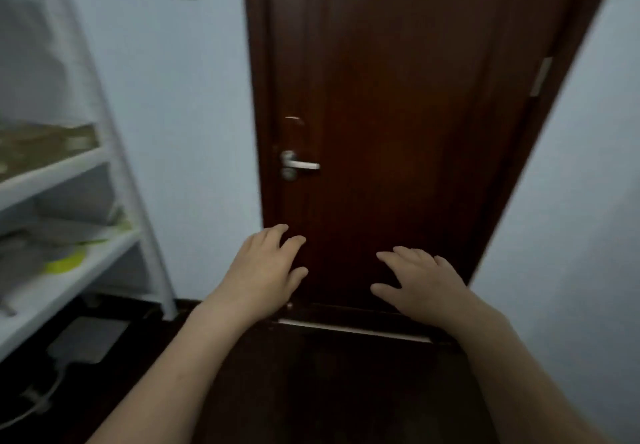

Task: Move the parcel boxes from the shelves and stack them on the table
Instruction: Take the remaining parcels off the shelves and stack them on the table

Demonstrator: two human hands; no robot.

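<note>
At my far left stand the white shelves, where the parcels wait. What looks like a brown cardboard box sits on an upper board, and grey packages lie on the one below, beside something yellow-green that is too blurred to name. On the dark floor under the shelves lies a grey power strip with its cord. My left hand is held out in front of me, palm down, with the fingers spread and loose and nothing in them. I judge it is raised like that ready to reach for a box. Behind it is the dark brown door, closed, with a metal handle that neither hand touches. My right hand mirrors the left, flat and open, fingers apart and carrying nothing. The two are apart at about a box's width, which suits a two-handed lift. The table is out of sight, so I cannot tell how many boxes are stacked there.
</note>
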